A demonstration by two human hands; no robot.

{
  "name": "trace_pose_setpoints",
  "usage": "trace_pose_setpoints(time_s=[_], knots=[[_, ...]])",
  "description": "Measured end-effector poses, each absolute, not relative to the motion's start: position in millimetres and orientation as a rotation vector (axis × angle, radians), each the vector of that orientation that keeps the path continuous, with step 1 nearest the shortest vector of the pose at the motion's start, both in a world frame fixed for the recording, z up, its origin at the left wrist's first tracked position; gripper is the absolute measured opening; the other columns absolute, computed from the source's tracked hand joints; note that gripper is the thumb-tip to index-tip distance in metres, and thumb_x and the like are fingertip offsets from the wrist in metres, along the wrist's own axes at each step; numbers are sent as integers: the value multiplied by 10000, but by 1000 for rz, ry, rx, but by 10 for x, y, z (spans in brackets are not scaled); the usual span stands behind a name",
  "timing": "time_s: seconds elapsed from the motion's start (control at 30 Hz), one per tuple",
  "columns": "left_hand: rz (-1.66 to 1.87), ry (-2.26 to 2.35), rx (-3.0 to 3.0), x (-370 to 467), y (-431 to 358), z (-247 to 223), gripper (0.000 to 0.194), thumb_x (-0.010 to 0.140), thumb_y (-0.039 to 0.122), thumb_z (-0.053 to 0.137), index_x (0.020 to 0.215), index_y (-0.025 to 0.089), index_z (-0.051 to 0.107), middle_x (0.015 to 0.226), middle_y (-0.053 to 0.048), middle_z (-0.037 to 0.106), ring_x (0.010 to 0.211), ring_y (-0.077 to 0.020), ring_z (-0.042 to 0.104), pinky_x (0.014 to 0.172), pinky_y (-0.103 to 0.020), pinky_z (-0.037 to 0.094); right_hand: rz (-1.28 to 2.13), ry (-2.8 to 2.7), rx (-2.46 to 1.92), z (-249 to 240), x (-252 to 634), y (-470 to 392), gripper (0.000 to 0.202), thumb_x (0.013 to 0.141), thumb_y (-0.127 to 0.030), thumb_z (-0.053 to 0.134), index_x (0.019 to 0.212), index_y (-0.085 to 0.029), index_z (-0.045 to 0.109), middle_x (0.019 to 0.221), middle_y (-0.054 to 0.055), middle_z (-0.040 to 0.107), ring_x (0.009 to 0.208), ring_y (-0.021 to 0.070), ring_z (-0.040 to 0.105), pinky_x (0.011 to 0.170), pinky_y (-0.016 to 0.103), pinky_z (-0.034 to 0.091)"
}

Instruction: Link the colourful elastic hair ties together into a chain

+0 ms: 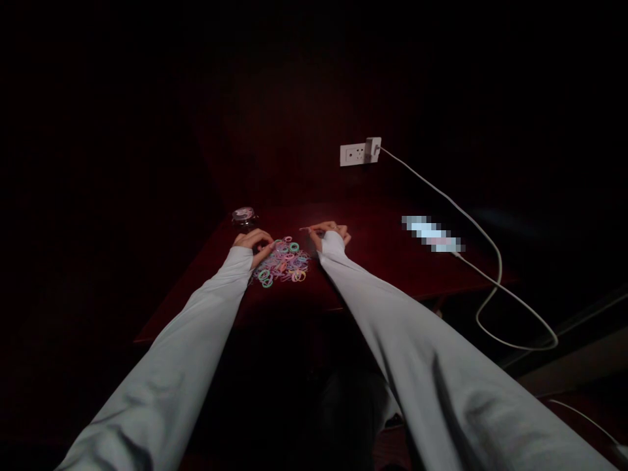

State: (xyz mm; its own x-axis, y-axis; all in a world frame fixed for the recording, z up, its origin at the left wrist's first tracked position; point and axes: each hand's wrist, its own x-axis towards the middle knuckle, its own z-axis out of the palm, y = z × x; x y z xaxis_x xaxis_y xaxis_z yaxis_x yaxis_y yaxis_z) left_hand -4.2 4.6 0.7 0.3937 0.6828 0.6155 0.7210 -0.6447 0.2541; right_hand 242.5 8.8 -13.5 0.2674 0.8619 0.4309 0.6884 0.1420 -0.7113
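A loose pile of small coloured bands [284, 261], pink, purple, green and yellow, lies on the dark red table [373, 261]. My left hand [256, 244] rests at the pile's left edge, thumb and forefinger brought together at the bands; whatever is between them is too small to make out. Just right of the pile, my right hand [328, 232] is held with its thumb and forefinger close together, pointing left. Something small and pinkish shows at those fingertips, too small to name.
Behind my left hand stands a small round clear container [244, 216]. A blurred-out bright device [432, 234] lies at the right, its white cable [454, 201] looping up to a plug in the wall socket [354, 154]. The table's front edge runs below the pile.
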Motion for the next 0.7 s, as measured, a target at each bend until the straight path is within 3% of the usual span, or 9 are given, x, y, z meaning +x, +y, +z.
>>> trace_pose_setpoints(time_s=[0.23,0.4,0.7], knots=[[-1119,-1285,-2566,-16,-8,58,305,1012,413,546,828,236,713,935,-11,792,800,-177,675,882,-358,452,19,-1529,-1852,-73,3022,257,417,1025,-515,517,1030,-256,844,1208,127,695,1187,349,406,986,481,279],[-1004,-1301,-2549,13,-54,67,548,1080,410,401,621,229,639,723,-3,731,785,-172,650,875,-362,422,-93,-1679,-1879,-58,3026,278,347,1013,-452,560,1049,-261,847,1255,125,700,1243,366,428,1036,501,282],[-977,-1309,-2574,19,-49,73,585,1072,464,378,593,238,626,706,-10,740,771,-185,632,866,-392,430,-57,-1851,-1720,-130,3034,288,298,989,-481,636,1087,-318,866,1305,112,651,1271,371,414,1065,524,289]])
